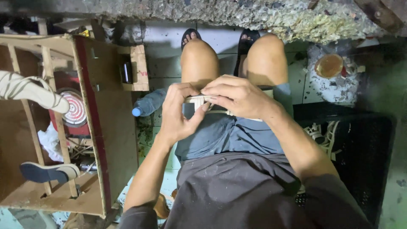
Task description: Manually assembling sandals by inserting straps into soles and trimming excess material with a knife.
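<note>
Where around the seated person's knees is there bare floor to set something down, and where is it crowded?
Bare tile shows between the wooden rack and the left knee, above the plastic bottle. The rack's shelves are crowded with shoe pieces. To the right, the black crate holds strappy sandals.

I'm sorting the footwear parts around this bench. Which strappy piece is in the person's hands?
The cream strap piece, pinched between left hand and right hand over the lap; the other strappy piece lies on the black crate.

Beside your left knee a clear plastic bottle with a blue cap (pixel 148 103) lies on the tiled floor (pixel 169 46).
</note>
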